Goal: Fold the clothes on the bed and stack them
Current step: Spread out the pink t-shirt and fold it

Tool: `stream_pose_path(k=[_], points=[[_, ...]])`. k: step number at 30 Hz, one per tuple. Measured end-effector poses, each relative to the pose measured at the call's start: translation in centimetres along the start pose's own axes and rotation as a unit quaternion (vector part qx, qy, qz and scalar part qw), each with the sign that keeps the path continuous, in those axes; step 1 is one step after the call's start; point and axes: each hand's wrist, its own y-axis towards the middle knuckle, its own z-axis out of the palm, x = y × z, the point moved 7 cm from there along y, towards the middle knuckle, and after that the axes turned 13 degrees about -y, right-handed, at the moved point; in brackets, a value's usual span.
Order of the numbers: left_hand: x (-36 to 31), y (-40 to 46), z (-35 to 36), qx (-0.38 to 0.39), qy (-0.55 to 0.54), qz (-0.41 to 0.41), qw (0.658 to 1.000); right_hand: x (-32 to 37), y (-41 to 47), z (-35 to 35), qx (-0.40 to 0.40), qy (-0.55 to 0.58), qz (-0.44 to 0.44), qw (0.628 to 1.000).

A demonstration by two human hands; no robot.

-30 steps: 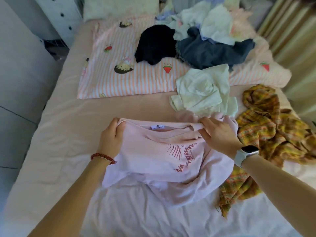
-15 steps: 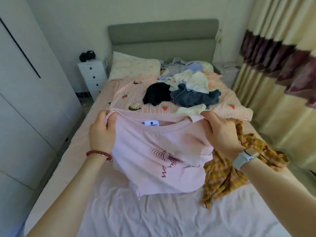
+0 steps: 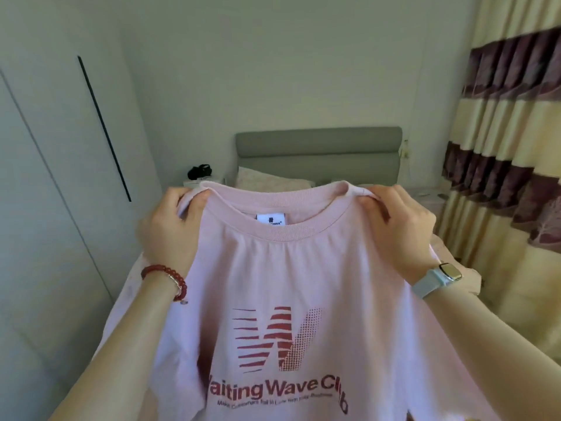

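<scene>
L hand [image 3: 170,232] pinches the left shoulder seam of the pink T-shirt [image 3: 291,299], thumb in front, fingers curled behind the cloth. R hand [image 3: 397,229] does the same at the right shoulder, thumb and fingertips bunched on the fabric just beside the collar. Both grips sit right at the neckline corners, prob. so the shirt hangs square and creases drop out before it goes flat for folding.

Shirt is held up in the air in front of the camera, printed front toward the person, neck label [image 3: 271,219] showing inside the collar, red "Waiting Wave Club" graphic [image 3: 277,338] lower down. Hem runs out of frame, so can't tell if it touches the bed. It hides most of the mattress and whatever other clothes lie there.

Red bead bracelet [image 3: 165,279] on L wrist, pale blue smartwatch [image 3: 440,279] on R wrist.

Beyond: grey headboard [image 3: 318,153], a pillow [image 3: 270,180] under it, nightstand w/ a dark object [image 3: 198,171] to the left, wardrobe doors [image 3: 54,177] far left, striped curtains [image 3: 510,147] on the right.

Judgement: fold not begun yet; shirt is only being spread and aligned.
</scene>
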Motion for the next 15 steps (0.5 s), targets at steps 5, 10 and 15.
stream_pose_path(k=[5,10,15], points=[[10.0,-0.8,2.7,0.102,0.082,-0.017,0.991,1.8,-3.8,9.3,0.087,-0.01,-0.041,0.995],[24.7,-0.3,10.1,0.219,0.177,-0.08,0.956,2.4,-6.7,25.3,0.221,-0.059,-0.057,0.972],[39.3,-3.8,18.1,0.323,0.265,-0.164,0.894,0.2,-15.1,42.9,0.454,-0.145,0.028,0.878]])
